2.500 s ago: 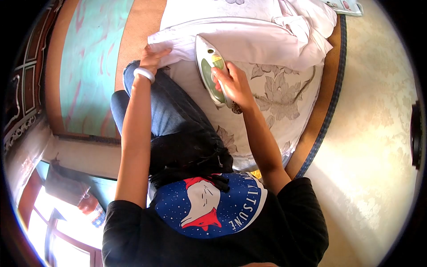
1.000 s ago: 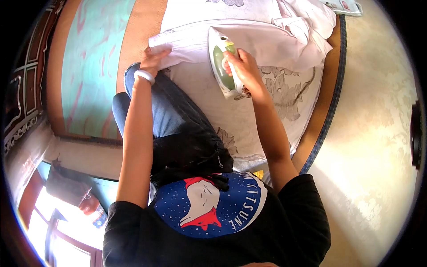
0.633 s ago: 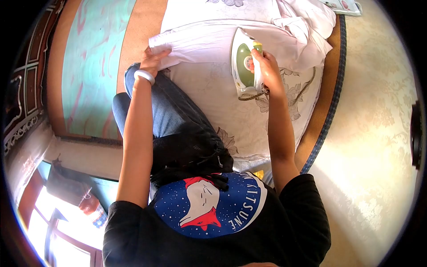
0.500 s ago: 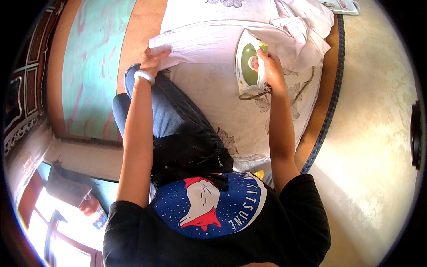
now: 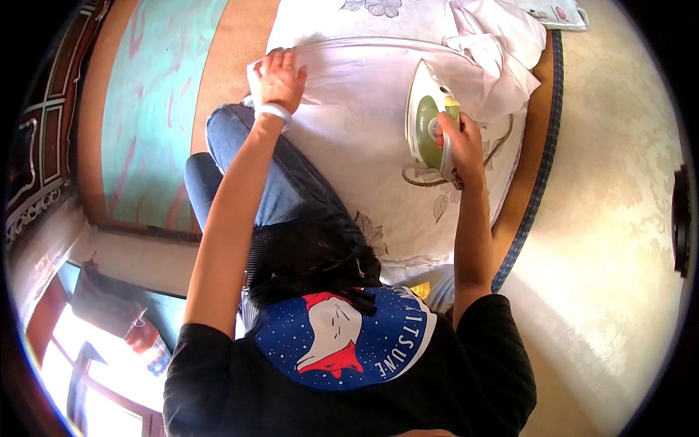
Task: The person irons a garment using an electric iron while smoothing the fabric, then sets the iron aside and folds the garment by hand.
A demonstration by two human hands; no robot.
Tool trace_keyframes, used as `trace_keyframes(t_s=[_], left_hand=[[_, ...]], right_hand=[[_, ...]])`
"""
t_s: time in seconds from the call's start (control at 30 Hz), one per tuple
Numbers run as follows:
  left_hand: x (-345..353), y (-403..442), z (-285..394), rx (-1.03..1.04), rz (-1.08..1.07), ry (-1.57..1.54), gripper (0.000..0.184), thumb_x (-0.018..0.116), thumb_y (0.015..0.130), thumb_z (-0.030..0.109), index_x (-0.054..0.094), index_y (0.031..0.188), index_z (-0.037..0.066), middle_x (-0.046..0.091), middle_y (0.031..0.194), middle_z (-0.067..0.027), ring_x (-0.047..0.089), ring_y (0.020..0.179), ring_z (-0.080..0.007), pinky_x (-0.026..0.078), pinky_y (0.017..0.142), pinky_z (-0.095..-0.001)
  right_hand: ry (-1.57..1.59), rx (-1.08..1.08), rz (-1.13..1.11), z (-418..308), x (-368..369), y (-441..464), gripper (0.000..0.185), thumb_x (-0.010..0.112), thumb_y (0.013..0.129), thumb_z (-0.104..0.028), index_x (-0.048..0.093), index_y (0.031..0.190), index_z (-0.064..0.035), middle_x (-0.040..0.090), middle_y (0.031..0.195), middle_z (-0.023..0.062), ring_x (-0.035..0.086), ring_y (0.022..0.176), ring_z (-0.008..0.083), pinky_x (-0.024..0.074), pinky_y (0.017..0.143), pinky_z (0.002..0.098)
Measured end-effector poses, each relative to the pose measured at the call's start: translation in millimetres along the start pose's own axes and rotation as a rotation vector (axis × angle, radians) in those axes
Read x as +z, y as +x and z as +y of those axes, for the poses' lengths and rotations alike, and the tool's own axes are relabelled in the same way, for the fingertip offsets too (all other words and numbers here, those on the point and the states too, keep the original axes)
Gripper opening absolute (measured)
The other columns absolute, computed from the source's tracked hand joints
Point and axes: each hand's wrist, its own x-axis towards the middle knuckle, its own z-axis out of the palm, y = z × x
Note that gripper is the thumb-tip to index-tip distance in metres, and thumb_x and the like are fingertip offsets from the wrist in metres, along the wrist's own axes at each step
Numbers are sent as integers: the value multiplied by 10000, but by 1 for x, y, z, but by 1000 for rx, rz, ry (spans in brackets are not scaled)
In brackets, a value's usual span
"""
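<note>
One packet (image 5: 559,14), iron (image 5: 425,120) in right hand (image 5: 464,143)

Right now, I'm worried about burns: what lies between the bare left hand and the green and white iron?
In the head view, a bare stretch of pale pinkish cloth lies between the left hand and the iron.

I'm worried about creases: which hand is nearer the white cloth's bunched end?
Right. The right hand, gripping the iron, is on the wearer's side of the bunched end; the left hand is at the opposite end of the white cloth.
</note>
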Motion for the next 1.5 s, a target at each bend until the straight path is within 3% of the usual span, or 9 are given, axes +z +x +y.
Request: trace_keyframes(t_s=[0.27,0.73,0.9,1.0,1.1,1.2,1.23,1.4,1.5], left_hand=[[13,21,14,53,-34,-74,199,581,816,175,635,1005,143,581,1092,-65,457,1112,-242,314,954,-463],[16,41,11,38,-180,-114,219,584,839,296,635,1027,196,532,1128,-67,397,1143,-289,217,986,-574],[35,55,-4,53,-156,-80,248,587,836,351,642,1035,216,578,1108,0,424,1142,-233,240,985,-512],[27,65,-7,169,-248,-64,272,594,817,335,649,1044,197,591,1094,-9,445,1116,-243,255,973,-464],[24,76,-9,177,-328,-40,175,563,860,303,652,989,224,614,1036,14,469,1096,-205,283,967,-431],[22,86,-10,177,-399,-45,188,525,888,301,661,967,198,637,960,-2,546,984,-202,322,942,-409],[18,91,-11,155,-444,-84,214,527,886,317,665,979,182,641,945,-20,568,946,-218,332,941,-410],[8,98,-15,21,-589,-346,218,575,862,295,649,1010,153,633,983,-55,593,935,-213,341,965,-417],[2,93,-15,272,-506,-130,215,605,836,287,648,989,142,613,1052,-57,549,1052,-196,333,1002,-415]], right_hand=[[-482,-328,-279,-36,-8,35,334,687,776,-238,559,936,26,614,720,47,566,580,98,449,543,246],[-275,-60,-412,-49,24,58,303,654,813,-218,548,983,8,545,727,7,472,584,66,397,553,218],[-324,-58,-419,-47,27,65,293,656,817,-221,544,969,4,537,720,5,469,576,66,392,542,216],[-353,-160,-473,-46,23,78,328,683,794,-261,547,872,27,607,707,68,570,563,85,446,503,236],[-595,-205,-522,-68,15,83,332,672,788,-246,535,914,29,618,711,127,606,576,180,464,530,285],[-849,-581,-538,-78,4,98,357,663,768,-220,511,971,31,614,758,196,616,646,307,473,582,349],[-891,-515,-561,-84,3,102,365,646,752,-192,496,1010,19,605,803,223,591,723,385,462,632,402],[-957,-582,-533,-101,5,123,313,628,753,-170,504,994,-13,612,815,209,591,756,393,462,649,430],[-961,-573,-520,-105,10,130,283,628,752,-167,496,947,-10,614,814,202,592,762,392,460,649,433]])
